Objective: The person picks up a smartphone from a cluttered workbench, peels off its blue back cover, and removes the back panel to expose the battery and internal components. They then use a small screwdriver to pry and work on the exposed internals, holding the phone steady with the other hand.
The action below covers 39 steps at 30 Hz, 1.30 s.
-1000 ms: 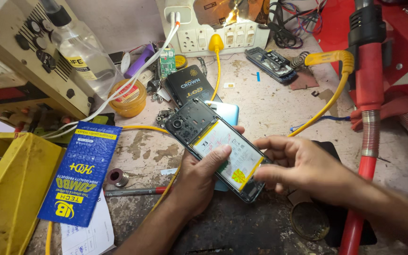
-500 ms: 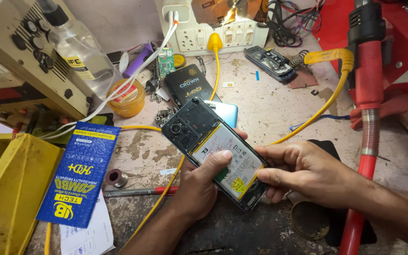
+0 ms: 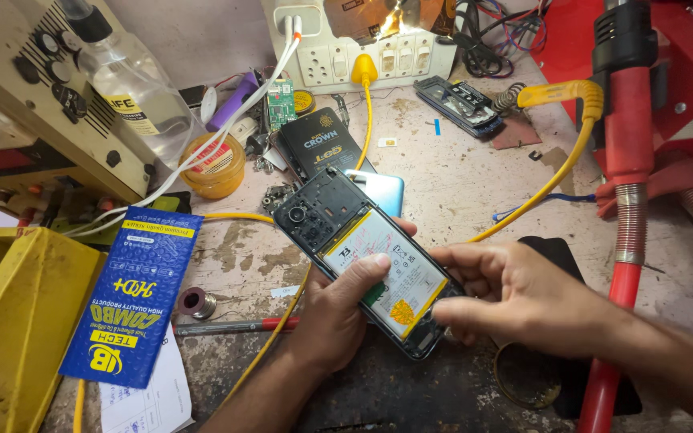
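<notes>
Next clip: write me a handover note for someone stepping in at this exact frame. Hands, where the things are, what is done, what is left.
Left hand: cradles the opened phone from below, thumb pressing on the white battery.
Right hand: fingertips grip the phone's lower right edge, beside the battery's end.
Things: phone held above the workbench, back cover off, camera end pointing away. A light blue panel lies under its top end. Screwdriver and solder spool lie to the left.
Done: back is off, battery sits in its bay.
Left: phone is not closed; whether the battery is connected cannot be told.
</notes>
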### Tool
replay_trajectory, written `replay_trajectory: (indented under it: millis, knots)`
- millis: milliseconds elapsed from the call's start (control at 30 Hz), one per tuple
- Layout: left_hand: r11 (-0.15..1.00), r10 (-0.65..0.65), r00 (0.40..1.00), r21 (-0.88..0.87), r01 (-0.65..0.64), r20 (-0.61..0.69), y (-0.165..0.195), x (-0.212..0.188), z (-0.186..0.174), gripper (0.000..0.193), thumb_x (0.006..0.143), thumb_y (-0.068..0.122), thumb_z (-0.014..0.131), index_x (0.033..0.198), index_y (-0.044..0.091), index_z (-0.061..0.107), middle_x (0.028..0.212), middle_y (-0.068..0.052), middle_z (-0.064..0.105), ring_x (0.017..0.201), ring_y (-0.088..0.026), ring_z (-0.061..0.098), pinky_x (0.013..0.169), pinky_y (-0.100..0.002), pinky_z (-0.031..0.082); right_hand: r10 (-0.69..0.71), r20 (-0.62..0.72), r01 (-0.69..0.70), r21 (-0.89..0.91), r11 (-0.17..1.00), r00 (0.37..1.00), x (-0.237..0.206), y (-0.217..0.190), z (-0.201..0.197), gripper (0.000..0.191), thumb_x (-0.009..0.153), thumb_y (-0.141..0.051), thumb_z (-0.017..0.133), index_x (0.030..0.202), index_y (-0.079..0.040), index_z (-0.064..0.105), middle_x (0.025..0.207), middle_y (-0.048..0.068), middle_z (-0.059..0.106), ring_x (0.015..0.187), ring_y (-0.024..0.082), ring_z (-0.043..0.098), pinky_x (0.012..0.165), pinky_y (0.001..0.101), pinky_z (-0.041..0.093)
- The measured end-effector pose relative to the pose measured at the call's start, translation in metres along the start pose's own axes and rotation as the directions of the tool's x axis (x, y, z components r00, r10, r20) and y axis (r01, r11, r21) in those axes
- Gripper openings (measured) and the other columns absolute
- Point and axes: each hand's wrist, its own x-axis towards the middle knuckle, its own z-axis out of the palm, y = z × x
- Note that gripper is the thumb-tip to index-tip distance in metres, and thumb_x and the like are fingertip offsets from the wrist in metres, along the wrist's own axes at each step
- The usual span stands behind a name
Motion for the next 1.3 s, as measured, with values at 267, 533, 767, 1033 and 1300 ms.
replay_trajectory:
  millis: [267,533,767,1033,1300]
  knots:
    - [0.983,0.065,0.998,0.171,-0.066,0.016,-0.003,-0.001,-0.001,0.039,0.095,0.015,0.062,0.131,0.0,0.062,0.118,-0.011,0.069,0.105,-0.018,0.068,0.094,-0.036,0.057,0.086,-0.124,-0.096,-0.079,0.992,0.989,0.002,0.011,0.003,0.061,0.088,-0.012,0.081,0.144,-0.006,0.058,0.09,0.004,0.074,0.072,0.007,0.063,0.06,0.0223,0.052]
    - [0.989,0.051,0.999,0.142,-0.05,-0.004,0.0,0.0,0.0,0.039,0.094,0.015,0.061,0.13,-0.001,0.062,0.114,-0.012,0.071,0.103,-0.019,0.07,0.093,-0.036,0.058,0.209,-0.108,-0.2,0.094,0.975,0.972,0.008,0.001,-0.006,0.062,0.089,-0.019,0.064,0.15,-0.012,0.059,0.102,0.005,0.078,0.073,0.009,0.072,0.067,0.0272,0.063]
    - [0.997,-0.023,1.0,-0.075,0.023,0.01,0.006,0.003,-0.002,0.041,0.092,0.012,0.062,0.13,-0.005,0.062,0.107,-0.014,0.07,0.096,-0.02,0.07,0.088,-0.035,0.06,0.04,0.054,-0.053,0.289,0.956,0.998,0.005,-0.002,-0.012,0.056,0.099,-0.022,0.058,0.15,0.001,0.052,0.113,0.016,0.079,0.086,0.019,0.08,0.074,0.0315,0.065]
    - [1.0,0.009,1.0,0.013,-0.009,-0.013,0.004,0.001,-0.001,0.04,0.093,0.012,0.062,0.13,-0.003,0.062,0.11,-0.012,0.07,0.099,-0.018,0.069,0.091,-0.036,0.059,0.15,-0.067,-0.138,0.154,0.978,0.986,0.007,-0.005,0.008,0.077,0.079,-0.001,0.073,0.153,-0.007,0.052,0.111,0.006,0.076,0.08,0.007,0.068,0.068,0.0249,0.057]
    - [1.0,0.005,1.0,-0.012,-0.006,-0.019,0.004,0.002,-0.002,0.039,0.092,0.011,0.061,0.129,-0.003,0.062,0.11,-0.013,0.07,0.098,-0.019,0.069,0.09,-0.036,0.059,0.122,0.009,-0.122,0.114,0.986,0.992,0.005,-0.005,-0.004,0.072,0.085,0.001,0.069,0.154,-0.003,0.05,0.105,0.011,0.075,0.082,0.013,0.069,0.076,0.026,0.057]
